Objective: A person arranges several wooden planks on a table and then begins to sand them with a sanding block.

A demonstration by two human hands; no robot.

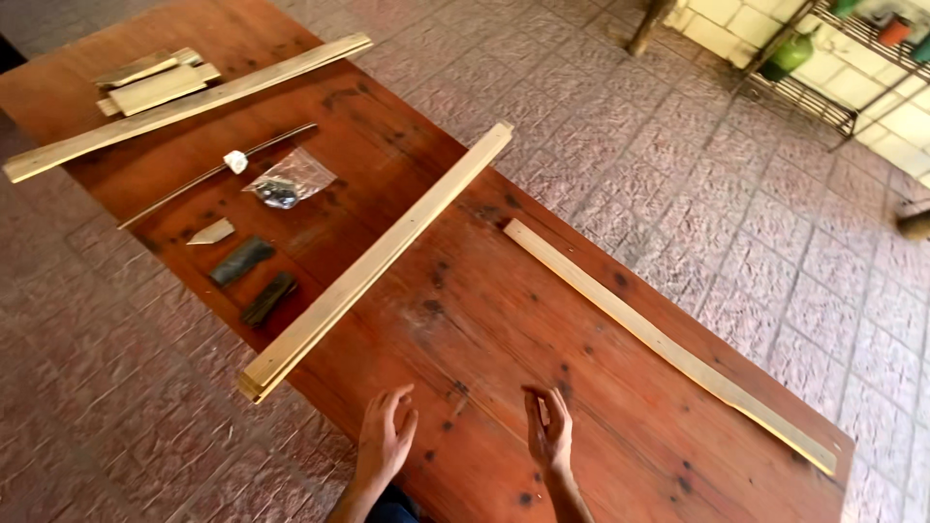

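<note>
Near the lower edge of the reddish wooden bench [465, 320], the left hand [385, 441] and the right hand [548, 433] hover with palms facing each other, fingers loosely spread and holding nothing. Just beyond the left hand lies the end of a stacked pair of wooden slats [373, 266], placed diagonally. A thinner wooden strip [668, 347] lies along the right edge, apart from both hands.

both hands [465, 436] open, empty, over table [465, 320] btwn wood slats [373, 266].
</note>
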